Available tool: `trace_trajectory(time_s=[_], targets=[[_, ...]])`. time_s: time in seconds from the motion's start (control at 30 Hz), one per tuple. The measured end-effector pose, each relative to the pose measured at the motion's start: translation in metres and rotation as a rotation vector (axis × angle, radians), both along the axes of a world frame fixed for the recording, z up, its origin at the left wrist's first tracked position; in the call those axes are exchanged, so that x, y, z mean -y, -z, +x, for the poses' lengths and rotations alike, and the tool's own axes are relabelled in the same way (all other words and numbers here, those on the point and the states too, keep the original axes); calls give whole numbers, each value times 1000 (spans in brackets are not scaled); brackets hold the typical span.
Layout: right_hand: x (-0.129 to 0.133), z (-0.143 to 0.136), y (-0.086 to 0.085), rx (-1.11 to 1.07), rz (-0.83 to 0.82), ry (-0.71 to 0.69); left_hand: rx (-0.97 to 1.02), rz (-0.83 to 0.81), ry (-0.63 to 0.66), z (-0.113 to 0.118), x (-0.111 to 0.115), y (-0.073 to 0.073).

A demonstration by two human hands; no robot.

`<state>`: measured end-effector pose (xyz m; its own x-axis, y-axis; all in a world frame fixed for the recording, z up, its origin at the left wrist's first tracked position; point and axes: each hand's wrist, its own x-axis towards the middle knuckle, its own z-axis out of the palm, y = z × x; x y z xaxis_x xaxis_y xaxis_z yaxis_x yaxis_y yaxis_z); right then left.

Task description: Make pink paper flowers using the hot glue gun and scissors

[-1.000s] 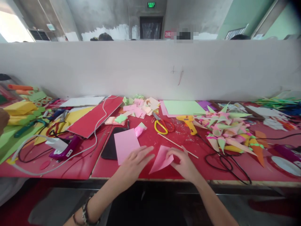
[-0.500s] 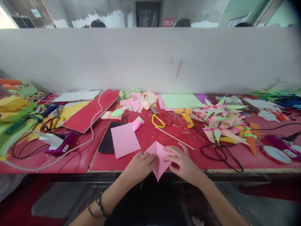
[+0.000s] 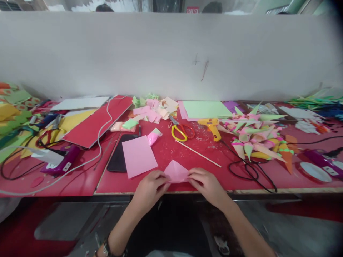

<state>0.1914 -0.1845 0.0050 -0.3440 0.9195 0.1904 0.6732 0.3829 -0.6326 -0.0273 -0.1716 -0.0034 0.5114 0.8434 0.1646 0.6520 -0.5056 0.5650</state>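
Note:
A folded pink paper [image 3: 175, 171] is held between my two hands at the table's front edge, its peak pointing away from me. My left hand [image 3: 152, 185] pinches its left corner, and my right hand [image 3: 205, 184] pinches the right corner. Just left of it lies a flat pink sheet [image 3: 139, 156], partly over a black phone [image 3: 116, 157]. Beyond the paper are scissors [image 3: 179, 131] with yellow and red handles, a thin wooden stick [image 3: 198, 153] and a yellow glue gun [image 3: 211, 127].
Pink and green paper cones [image 3: 252, 134] are heaped at the right, beside a black cord [image 3: 241, 167]. A red board [image 3: 99, 121] and a purple power strip [image 3: 64, 160] lie at the left. A pale partition [image 3: 160, 53] stands behind.
The pink paper has gone from an upright crease with a point towards me to a wider, lower fold. My hands have moved apart to its side corners. The view has tilted down slightly.

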Motion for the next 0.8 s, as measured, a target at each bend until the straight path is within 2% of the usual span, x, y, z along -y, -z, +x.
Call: trace_trajectory(time_s=[0.2,0.4,0.6,0.8], targets=[[-15,-9,3,61,-37,104,-24,7,-156,1,-2,6],[-19,-18,11,285,46,232,-150,15,-279,5,-6,6],[-18,-24,16,452,186,291,-288,67,-278,11,-7,2],[-20,-24,18,465,199,300,-333,131,-290,11,-10,2]])
